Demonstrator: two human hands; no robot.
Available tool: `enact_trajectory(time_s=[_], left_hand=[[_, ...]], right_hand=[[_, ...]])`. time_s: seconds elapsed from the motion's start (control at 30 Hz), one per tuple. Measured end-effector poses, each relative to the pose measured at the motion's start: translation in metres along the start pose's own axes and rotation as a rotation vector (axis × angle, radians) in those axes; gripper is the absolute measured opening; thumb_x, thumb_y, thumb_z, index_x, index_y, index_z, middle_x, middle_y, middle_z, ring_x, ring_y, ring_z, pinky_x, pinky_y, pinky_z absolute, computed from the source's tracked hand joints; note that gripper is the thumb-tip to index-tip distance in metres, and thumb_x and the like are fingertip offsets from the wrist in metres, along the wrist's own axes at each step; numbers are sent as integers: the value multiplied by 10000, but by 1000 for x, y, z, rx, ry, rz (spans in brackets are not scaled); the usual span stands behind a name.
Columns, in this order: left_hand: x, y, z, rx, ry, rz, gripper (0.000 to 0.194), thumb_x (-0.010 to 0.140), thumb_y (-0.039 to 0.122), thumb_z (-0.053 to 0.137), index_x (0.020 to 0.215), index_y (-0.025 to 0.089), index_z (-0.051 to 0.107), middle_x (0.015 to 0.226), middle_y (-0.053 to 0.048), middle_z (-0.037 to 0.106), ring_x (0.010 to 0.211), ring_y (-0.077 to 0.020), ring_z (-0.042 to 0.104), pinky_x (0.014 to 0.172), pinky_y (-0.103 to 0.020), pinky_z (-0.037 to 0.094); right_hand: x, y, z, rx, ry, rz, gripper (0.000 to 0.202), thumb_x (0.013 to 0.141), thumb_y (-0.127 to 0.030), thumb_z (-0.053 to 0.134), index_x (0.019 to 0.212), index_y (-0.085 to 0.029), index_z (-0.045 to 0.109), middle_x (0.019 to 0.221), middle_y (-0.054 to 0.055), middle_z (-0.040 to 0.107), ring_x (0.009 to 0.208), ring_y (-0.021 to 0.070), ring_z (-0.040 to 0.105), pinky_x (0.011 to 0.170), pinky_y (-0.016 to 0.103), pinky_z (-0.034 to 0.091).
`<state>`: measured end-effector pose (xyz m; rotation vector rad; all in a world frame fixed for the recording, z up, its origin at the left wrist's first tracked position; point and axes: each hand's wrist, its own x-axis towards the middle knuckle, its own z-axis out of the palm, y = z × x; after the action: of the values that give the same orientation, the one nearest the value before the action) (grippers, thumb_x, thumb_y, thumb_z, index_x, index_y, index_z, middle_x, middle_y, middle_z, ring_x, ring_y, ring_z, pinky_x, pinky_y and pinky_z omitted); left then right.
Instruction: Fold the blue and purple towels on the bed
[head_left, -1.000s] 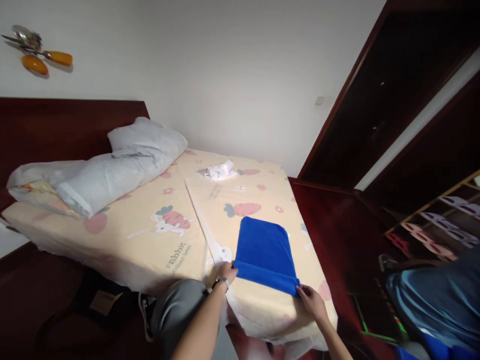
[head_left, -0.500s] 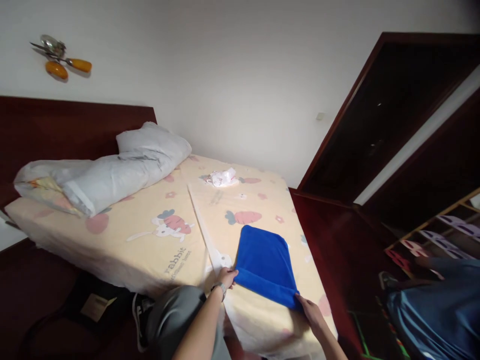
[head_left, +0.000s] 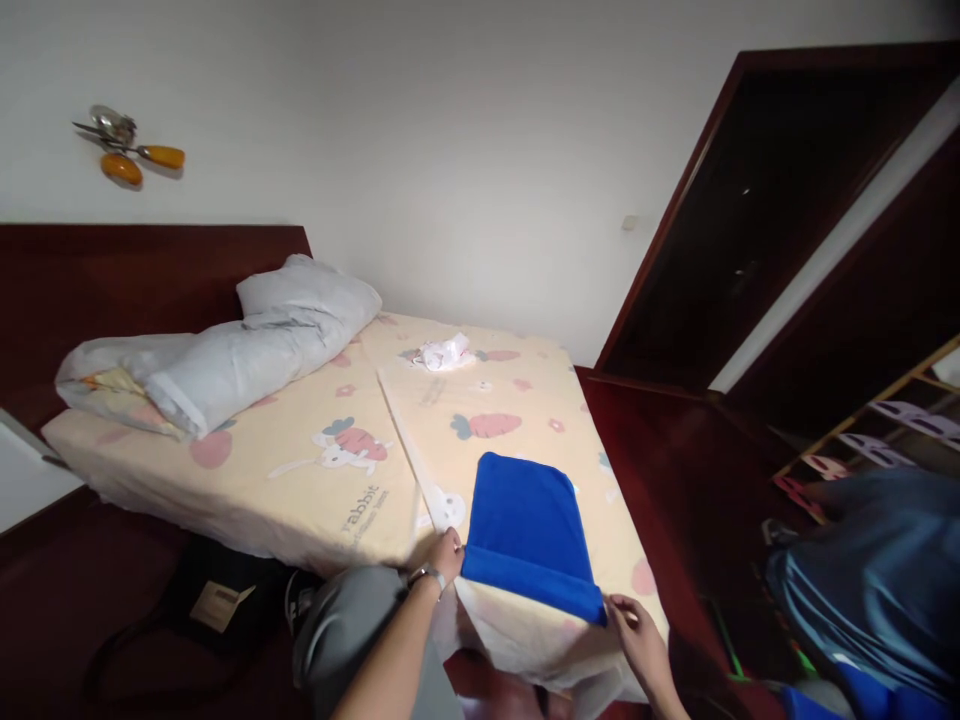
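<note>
A blue cloth lies on the patterned bed sheet close to the bed's near edge, its near side folded over into a band. At the left end of that fold is my left hand, fingers pinched together; what is between them is too small to tell. My right hand is beside the right corner of the fold, thumb and fingertips bent towards each other, and the tips are too small to read clearly.
A grey-white bundled quilt lies near the dark headboard. Farther back on the bed is a crumpled white plastic bag. A person in blue bends at the right by a shoe rack. A black bag sits at lower left.
Both hands have shifted slightly off the ends of the fold. The band looks a little wider and flatter. At the right, the person in blue has moved, and more blue items show low there.
</note>
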<state>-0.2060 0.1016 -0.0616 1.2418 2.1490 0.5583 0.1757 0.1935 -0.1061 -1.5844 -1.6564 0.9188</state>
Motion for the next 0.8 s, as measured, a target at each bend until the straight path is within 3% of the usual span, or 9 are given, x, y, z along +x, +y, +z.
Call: enact_trajectory(time_s=[0.1, 0.2, 0.3, 0.47, 0.6, 0.7, 0.8], left_hand=[[-8, -5, -11, 118, -42, 311, 501, 687, 99, 642, 1156, 267, 591, 1232, -35, 606, 1132, -196, 573, 968, -270, 426], [-12, -10, -13, 231, -153, 441, 667, 586, 79, 684, 1202, 320, 599, 1310, -1, 572, 1185, -225, 549, 1033, -298, 408], [-7, -10, -9, 229, -122, 394, 521, 677, 121, 635, 1168, 294, 638, 1263, -16, 613, 1168, -222, 569, 1032, -305, 414], [11, 2, 1, 72, -31, 298, 196, 825, 215, 577, 981, 207, 694, 1108, -51, 696, 1043, -176, 626, 922, -244, 439], [29, 10, 9, -29, -5, 110, 310, 964, 349, 436, 946, 167, 687, 913, -68, 734, 838, -166, 663, 721, -237, 431], [39, 15, 13, -86, 50, 5, 372, 991, 396, 408, 999, 153, 689, 973, -93, 748, 897, -170, 678, 733, -229, 418], [47, 20, 14, -111, 43, -77, 356, 950, 433, 502, 989, 143, 705, 1019, -108, 754, 941, -184, 686, 730, -227, 419]], right_hand=[[-5, 2, -5, -75, -119, -287, 499, 637, -385, 611, 1113, -243, 662, 1232, 107, 657, 1185, 323, 595, 1045, 456, 477], [-1, 4, -4, -164, -219, -364, 533, 649, -336, 624, 1171, -238, 664, 1295, 95, 631, 1219, 303, 573, 1095, 468, 436], [7, 4, -1, -96, -217, -316, 450, 736, -444, 601, 1107, -204, 688, 1234, 113, 670, 1178, 300, 607, 1078, 451, 457], [25, -5, 6, 7, -234, -69, 563, 801, -602, 518, 1122, -157, 642, 1132, 141, 719, 1056, 298, 673, 957, 393, 524], [47, -15, 12, -105, -215, 36, 652, 802, -681, 412, 1084, -141, 645, 1123, 160, 723, 1048, 309, 673, 938, 388, 509], [61, -22, 16, -186, -213, 56, 672, 824, -674, 338, 1063, -138, 665, 1161, 174, 712, 1088, 304, 659, 969, 373, 481], [70, -27, 18, -245, -212, 100, 692, 824, -684, 324, 1044, -140, 691, 1183, 183, 706, 1133, 323, 638, 980, 384, 466]])
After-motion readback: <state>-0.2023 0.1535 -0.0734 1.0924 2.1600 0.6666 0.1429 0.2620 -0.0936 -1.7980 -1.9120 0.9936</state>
